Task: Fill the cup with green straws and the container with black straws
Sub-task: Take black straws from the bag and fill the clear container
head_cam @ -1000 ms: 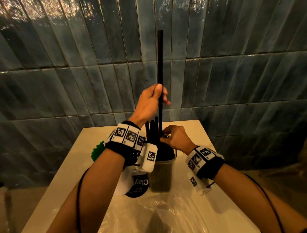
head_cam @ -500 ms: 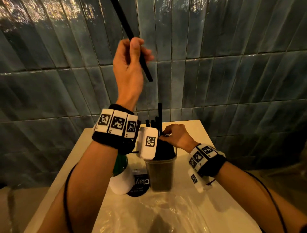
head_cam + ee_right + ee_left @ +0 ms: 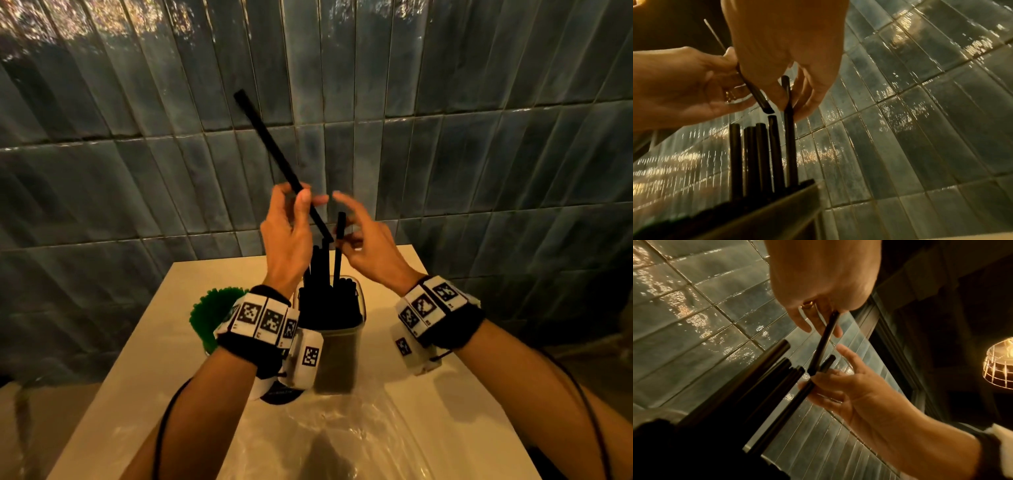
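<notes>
Overhead, the left hand point(image 3: 287, 236) pinches a black straw point(image 3: 274, 154) near its lower end, thumb and fingers curled on it, the straw tilted up and to the left with its foot just above the container point(image 3: 356, 329), which is already packed with black straws; the right hand point(image 3: 370, 246) pinches the top of another straw point(image 3: 339, 246) that stands taller than the rest, its other fingers spread loose. Green straws point(image 3: 212, 311) fill the cup behind the left wrist, on the table point(image 3: 428, 394). From the left wrist, the held straw's open end point(image 3: 812, 371) hangs right beside the right hand's fingertips point(image 3: 826, 374), close over the bundle. From the right wrist, that end point(image 3: 767, 110) sits just above the tips of the standing straws point(image 3: 760, 154), not yet in a gap. A straw like this looks very light, smooth and thin-walled, so it should crush or kink if squeezed hard and may slip if held loosely; a light pinch low on the shaft, near the entering end, seems best for steering it into so tight a bundle
</notes>
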Demonstrator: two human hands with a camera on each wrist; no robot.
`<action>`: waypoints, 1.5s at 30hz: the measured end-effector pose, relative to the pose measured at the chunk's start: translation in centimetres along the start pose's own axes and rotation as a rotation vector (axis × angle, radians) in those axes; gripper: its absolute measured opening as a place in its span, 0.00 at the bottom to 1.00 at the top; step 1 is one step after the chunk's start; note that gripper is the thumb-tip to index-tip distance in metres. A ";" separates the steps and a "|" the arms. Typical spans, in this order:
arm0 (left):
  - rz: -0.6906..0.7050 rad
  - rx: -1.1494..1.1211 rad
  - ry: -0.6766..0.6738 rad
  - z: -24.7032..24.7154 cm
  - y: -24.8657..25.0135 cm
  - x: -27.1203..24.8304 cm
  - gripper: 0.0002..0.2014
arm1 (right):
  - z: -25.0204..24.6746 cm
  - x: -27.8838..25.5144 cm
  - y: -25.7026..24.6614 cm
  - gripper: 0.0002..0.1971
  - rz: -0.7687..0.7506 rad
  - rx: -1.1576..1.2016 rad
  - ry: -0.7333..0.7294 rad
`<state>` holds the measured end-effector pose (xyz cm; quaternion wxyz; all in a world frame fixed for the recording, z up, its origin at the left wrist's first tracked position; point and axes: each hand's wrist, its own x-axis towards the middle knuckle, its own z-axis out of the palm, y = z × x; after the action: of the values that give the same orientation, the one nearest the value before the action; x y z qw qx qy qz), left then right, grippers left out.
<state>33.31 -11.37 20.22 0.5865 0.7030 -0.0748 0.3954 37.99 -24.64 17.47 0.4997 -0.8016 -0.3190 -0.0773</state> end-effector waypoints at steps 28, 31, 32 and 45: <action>-0.006 0.051 0.083 -1.8 -2.2 -0.5 0.06 | 3.4 -2.1 0.5 0.27 0.028 -0.585 -0.594; -0.009 0.058 0.048 -2.0 -2.2 -0.5 0.05 | 1.6 -0.5 -1.7 0.19 0.110 -0.159 -0.252; -0.006 0.055 0.026 -2.1 -2.1 -0.4 0.05 | 0.9 0.0 -2.7 0.19 0.072 -0.078 -0.104; -0.336 0.431 -0.503 -1.9 -3.0 -3.1 0.37 | -4.3 1.8 -6.8 0.03 -0.137 0.187 0.368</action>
<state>32.00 -9.88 15.96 0.4449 0.8880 -0.0152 0.1153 36.26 -25.51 25.46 0.6154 -0.7006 -0.2819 -0.2258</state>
